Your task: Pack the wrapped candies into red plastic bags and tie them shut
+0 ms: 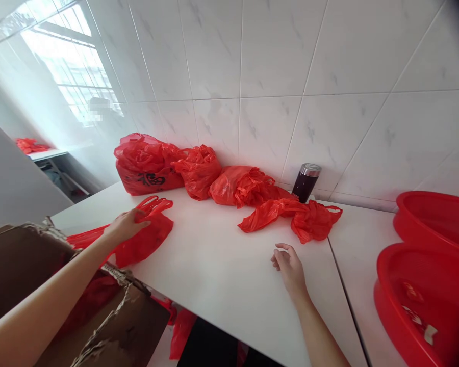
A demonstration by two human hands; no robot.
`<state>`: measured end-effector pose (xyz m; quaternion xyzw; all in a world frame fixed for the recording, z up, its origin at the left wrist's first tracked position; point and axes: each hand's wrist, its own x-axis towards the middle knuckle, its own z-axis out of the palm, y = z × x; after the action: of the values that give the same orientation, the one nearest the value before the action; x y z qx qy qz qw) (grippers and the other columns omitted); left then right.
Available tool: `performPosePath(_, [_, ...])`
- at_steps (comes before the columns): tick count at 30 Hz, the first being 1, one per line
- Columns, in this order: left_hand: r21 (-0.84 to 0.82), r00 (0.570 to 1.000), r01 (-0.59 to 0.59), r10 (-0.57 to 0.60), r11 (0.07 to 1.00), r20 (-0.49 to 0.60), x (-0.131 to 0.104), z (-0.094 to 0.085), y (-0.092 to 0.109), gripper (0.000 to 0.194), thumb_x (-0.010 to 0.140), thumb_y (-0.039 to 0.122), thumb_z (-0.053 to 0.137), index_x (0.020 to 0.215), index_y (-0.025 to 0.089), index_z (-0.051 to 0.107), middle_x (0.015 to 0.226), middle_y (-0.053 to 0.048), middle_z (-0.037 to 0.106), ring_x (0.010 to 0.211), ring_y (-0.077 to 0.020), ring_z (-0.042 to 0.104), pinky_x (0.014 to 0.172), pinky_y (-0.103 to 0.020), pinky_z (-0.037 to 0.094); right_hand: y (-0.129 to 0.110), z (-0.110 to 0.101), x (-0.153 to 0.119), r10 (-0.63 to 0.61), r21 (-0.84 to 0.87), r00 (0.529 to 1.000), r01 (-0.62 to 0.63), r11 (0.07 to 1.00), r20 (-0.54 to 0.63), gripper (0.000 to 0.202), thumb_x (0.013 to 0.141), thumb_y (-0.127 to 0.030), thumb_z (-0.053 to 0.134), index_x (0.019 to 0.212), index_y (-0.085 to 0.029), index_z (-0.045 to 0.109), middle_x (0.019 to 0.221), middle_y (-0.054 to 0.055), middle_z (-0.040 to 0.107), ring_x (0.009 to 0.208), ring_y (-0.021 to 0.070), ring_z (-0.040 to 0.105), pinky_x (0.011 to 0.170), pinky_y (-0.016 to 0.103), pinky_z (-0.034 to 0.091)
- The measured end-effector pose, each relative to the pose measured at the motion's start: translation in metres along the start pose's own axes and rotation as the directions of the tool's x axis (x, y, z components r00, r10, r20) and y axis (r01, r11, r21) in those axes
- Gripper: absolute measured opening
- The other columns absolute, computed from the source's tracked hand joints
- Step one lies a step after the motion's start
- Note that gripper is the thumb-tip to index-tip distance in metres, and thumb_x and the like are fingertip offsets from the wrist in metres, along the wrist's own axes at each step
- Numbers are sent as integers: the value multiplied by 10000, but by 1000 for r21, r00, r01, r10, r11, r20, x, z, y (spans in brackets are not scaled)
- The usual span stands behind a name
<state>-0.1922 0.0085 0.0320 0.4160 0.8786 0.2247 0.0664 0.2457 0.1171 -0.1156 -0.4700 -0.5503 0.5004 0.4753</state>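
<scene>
My left hand (130,224) is closed on a red plastic bag (153,239) at the left edge of the white table (214,255). The bag's handles stick up beyond my fingers, and part of it lies by the cardboard box. Over the table's right half hovers my right hand (288,260), fingers loosely curled and apart, holding nothing. Beyond it lies a crumpled red bag (313,219) with a loop handle. Several filled red bags stand along the wall, among them a large one with black print (149,168).
A dark bottle (306,182) with a silver lid stands by the wall. Two red basins (384,275) are at the right, the nearer with small wrappers inside. A torn cardboard box (137,321) stands at the lower left, below the table edge, with red plastic inside.
</scene>
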Motion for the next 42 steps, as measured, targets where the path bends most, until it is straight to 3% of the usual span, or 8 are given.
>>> performPosePath(9, [142,903,-402,366,905,224,-49,53,61,286,804,447,549,1013,289,662,1199,-68,594,1105,-306,537,950,-433,378,-5,5,3,-178,-247,980,151,957,-88,295,868,-449,478,991,-200,576,858,51,644,767,183,601,659,303,491])
performPosePath(14, [-43,736,-557,517,829,437,-72,93,123,260,778,454,571,963,312,687,1164,-63,628,1063,-300,571,931,-449,393,-32,-21,36,-556,-694,808,288,660,-194,256,882,-300,454,1010,-201,652,1211,124,561,1151,246,491,957,411,405])
performPosePath(20, [-286,637,-532,599,797,485,-104,132,184,301,794,457,557,1020,295,672,1223,-68,604,1076,-282,569,935,-422,421,-21,-54,57,-281,-857,945,0,516,-170,376,800,-287,581,1161,-191,627,1291,145,553,1156,308,517,925,463,421])
performPosePath(26, [-493,661,-336,574,803,484,-153,173,194,345,878,476,413,1102,298,606,1213,-43,616,1107,-213,576,838,-302,497,-12,-56,28,-566,-825,787,136,548,-246,506,915,-331,409,1395,-173,422,1435,134,428,1288,259,417,1022,424,385])
performPosePath(30, [-546,685,-266,554,794,472,-171,187,191,310,869,437,435,1068,279,613,1189,-53,618,1105,-216,568,891,-325,473,-10,-54,37,-426,-854,900,148,498,-93,396,848,-328,544,1235,-264,606,1499,81,342,1317,306,378,1027,454,364])
performPosePath(34, [-579,697,-211,537,788,476,-170,186,181,281,856,448,464,1038,299,618,1179,-33,622,1159,-201,538,927,-303,453,0,-64,57,-303,-817,921,-28,576,-246,521,799,-299,592,1303,-173,547,1446,151,415,1297,348,410,1028,462,356])
performPosePath(38, [-572,732,-116,459,812,503,-161,186,165,335,853,480,442,1053,271,611,1127,-64,644,1096,-226,588,867,-334,489,-7,-76,62,-337,-742,813,-165,650,-475,673,908,-333,391,1481,-39,197,1531,249,180,1380,364,284,1036,504,343])
performPosePath(42, [-589,738,-76,442,805,510,-158,187,162,358,846,505,452,1050,260,615,1133,-67,653,1112,-239,578,925,-361,460,-46,-61,35,-573,-675,668,141,724,-475,651,938,-343,351,1506,-118,125,1559,175,146,1440,276,155,1110,470,273])
